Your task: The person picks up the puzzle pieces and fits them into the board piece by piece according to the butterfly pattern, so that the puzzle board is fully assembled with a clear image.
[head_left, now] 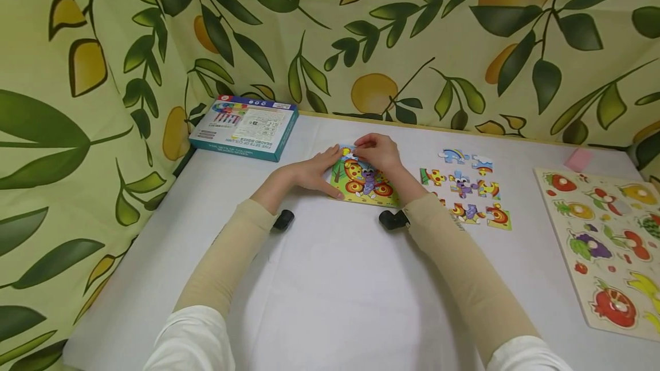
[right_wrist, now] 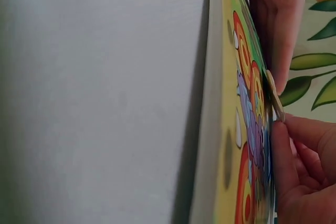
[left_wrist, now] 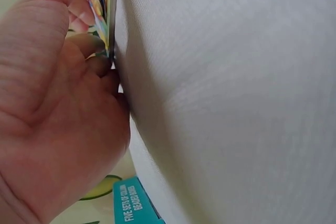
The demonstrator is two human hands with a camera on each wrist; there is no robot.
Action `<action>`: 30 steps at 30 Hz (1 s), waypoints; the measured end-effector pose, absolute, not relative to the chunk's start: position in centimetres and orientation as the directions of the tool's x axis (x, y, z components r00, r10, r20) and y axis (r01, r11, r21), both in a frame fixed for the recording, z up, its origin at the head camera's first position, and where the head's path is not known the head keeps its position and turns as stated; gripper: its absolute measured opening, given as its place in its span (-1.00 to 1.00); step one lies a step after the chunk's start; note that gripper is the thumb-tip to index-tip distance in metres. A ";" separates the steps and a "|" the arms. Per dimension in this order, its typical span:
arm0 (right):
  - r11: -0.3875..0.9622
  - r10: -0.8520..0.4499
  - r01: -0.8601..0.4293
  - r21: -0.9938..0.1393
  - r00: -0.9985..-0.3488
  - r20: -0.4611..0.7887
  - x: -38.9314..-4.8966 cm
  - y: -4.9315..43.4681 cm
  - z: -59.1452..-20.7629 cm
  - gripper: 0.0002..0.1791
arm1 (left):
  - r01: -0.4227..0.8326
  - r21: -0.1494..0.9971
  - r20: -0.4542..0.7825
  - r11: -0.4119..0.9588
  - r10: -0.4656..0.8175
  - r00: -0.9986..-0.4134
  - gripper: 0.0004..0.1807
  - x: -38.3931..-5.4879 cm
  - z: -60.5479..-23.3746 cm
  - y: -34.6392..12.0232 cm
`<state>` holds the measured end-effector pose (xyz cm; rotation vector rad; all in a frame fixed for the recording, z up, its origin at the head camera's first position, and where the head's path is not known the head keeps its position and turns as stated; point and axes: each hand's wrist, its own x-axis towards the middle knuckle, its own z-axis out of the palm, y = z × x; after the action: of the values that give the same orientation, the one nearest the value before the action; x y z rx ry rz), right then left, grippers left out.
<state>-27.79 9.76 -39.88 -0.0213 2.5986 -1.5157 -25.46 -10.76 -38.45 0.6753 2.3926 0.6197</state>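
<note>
A square butterfly puzzle board [head_left: 368, 200] lies on the white table. My left hand [head_left: 313, 174] rests along its left side, the thumb by the near corner and the fingers by the far corner. Over the far part of the board my right hand [head_left: 380, 154] pinches a small puzzle piece [right_wrist: 275, 97] between thumb and finger. That piece stands tilted at the picture's surface; its face is hard to make out. In the left wrist view, my left hand [left_wrist: 63, 108] is at the board's edge, beside the colourful piece [left_wrist: 98, 17].
Several loose puzzle pieces [head_left: 464, 185] are spread right of the board. A boxed set [head_left: 242, 127] is at the back left. To the right lie a wooden fruit board [head_left: 577, 256] and a pink object [head_left: 578, 159]. Patterned curtain [head_left: 330, 90] hangs behind the table.
</note>
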 end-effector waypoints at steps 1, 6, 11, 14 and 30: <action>0.509 -0.080 0.039 -0.860 -0.993 -0.092 -27.8 9.6 -39.9 -0.73 | 0.319 0.555 -0.397 0.768 0.582 -0.710 0.26 -25.4 -38.4 -10.8; 0.543 -0.077 -0.010 -0.840 -0.996 -0.037 -27.7 9.2 -39.8 -0.77 | 0.318 0.544 -0.406 0.777 0.575 -0.711 0.23 -25.4 -38.4 -10.8; 0.598 -0.082 -0.076 -0.798 -0.996 0.033 -27.4 9.2 -40.0 -0.80 | 0.332 0.528 -0.409 0.782 0.576 -0.708 0.22 -25.4 -38.3 -10.8; 0.629 -0.103 -0.122 -0.768 -0.992 0.073 -27.2 9.3 -39.9 -0.82 | 0.337 0.516 -0.414 0.788 0.573 -0.707 0.19 -25.3 -38.1 -10.6; 0.746 -0.507 -0.442 -0.498 -0.862 0.005 -26.5 11.8 -38.7 -0.55 | 0.342 0.505 -0.419 0.793 0.571 -0.706 0.18 -25.2 -37.9 -10.5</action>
<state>-26.49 11.75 -38.72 -0.7682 2.8128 -0.7519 -25.17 -10.50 -37.89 0.6765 2.4085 0.5312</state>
